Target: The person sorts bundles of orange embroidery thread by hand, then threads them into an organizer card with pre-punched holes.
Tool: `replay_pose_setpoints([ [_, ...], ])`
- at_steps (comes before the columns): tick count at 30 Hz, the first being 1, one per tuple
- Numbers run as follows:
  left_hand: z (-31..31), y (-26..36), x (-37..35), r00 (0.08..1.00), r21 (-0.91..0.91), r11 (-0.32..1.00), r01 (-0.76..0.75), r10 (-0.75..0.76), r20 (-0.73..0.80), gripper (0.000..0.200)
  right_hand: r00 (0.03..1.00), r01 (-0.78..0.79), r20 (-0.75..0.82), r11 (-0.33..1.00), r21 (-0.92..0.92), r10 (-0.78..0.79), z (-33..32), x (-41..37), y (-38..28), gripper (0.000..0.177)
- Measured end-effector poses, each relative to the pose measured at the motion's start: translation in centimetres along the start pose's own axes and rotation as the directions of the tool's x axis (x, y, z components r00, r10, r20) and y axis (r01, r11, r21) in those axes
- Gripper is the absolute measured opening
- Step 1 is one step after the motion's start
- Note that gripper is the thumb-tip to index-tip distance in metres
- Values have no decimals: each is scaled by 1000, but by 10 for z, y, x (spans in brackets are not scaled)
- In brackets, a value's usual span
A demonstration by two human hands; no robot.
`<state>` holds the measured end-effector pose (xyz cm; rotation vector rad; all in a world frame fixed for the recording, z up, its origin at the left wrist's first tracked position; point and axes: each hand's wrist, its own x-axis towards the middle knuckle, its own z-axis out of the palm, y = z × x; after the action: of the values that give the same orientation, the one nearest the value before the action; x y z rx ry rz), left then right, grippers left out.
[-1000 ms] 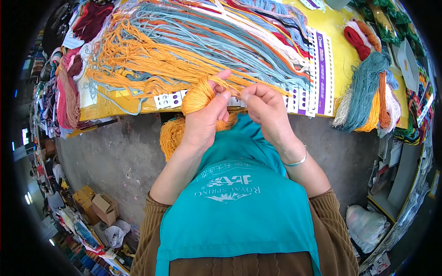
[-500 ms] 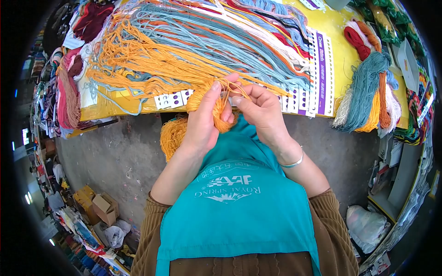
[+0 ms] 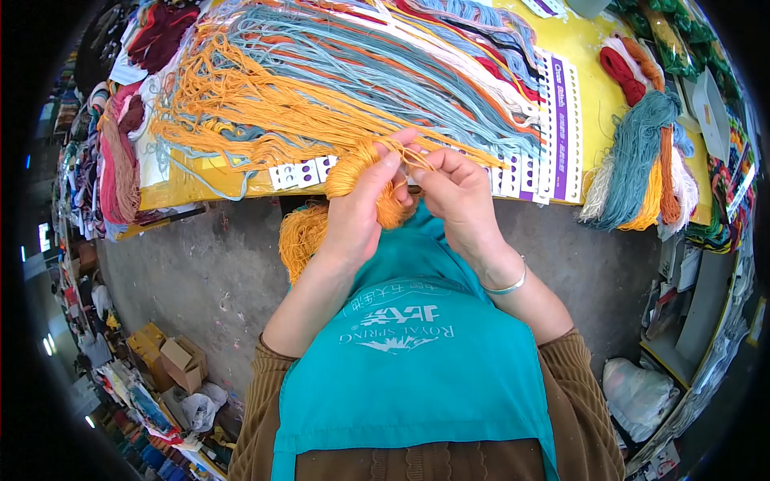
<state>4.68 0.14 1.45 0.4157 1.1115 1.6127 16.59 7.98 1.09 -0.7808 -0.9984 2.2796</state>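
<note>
My left hand (image 3: 358, 210) is closed around a thick skein of orange embroidery thread (image 3: 351, 174) just in front of the table edge. The skein's tail (image 3: 303, 239) hangs below, partly behind my left wrist. My right hand (image 3: 455, 192) pinches a few orange strands (image 3: 415, 157) drawn out from the top of the skein, close to the left fingertips. Behind both hands, loose orange thread (image 3: 241, 108) lies spread over blue, teal and rust threads (image 3: 385, 80) on the table.
White punched thread cards (image 3: 559, 128) with purple print lie along the yellow table (image 3: 589, 72). Teal, red and orange skeins (image 3: 642, 144) hang over its right edge, pink ones (image 3: 116, 160) over the left. Cardboard boxes (image 3: 183, 361) and a plastic bag (image 3: 638, 393) sit on the floor.
My left thumb has shifted slightly up and to the right towards the pinched strands. The right hand stays nearly in place, still pinching.
</note>
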Motion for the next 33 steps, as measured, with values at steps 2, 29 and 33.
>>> replay_pose_setpoints([
  [2,0,0,0,1000,44,999,-28,28,-14,40,1000,-2,-9,1000,11,2,-3,0,1,5],
  [29,-66,39,-14,832,-475,774,419,-117,542,11,996,88,80,774,-627,-48,-67,-38,-75,8],
  [33,-88,82,-35,953,-867,484,115,194,235,21,900,397,-192,918,-5,-390,-86,-58,-92,12],
])
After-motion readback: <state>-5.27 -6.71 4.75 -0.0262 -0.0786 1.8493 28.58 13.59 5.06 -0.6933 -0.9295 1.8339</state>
